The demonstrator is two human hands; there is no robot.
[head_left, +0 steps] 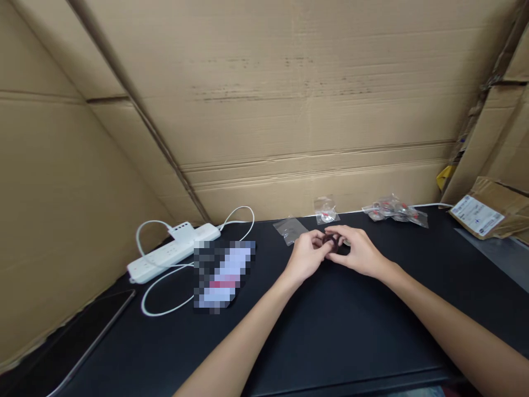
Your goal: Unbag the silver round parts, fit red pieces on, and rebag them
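Over the black tabletop (339, 320), a small dark brown, rounded, ring-like item (330, 240) sits between my two hands; its exact kind is too small to make out. My left hand (306, 255) pinches it from the left with thumb and fingers. From the right, my right hand (360, 251) curls its fingertips onto the same item. A small pale, shiny edge shows by the right fingers, partly hidden. Just behind the left hand lies a flat clear plastic bag (290, 230). Beyond the fingers is another clear bag (326, 210) with a round, red-marked piece inside.
Several small clear packets (395, 210) are heaped at the back right. A labelled brown package (481, 215) lies far right. To the left are a white power strip (165, 256), a looped white cable (151, 314), a blurred-out object (225, 278) and a dark tablet-like slab (82, 331). Cardboard walls (289, 110) enclose the table.
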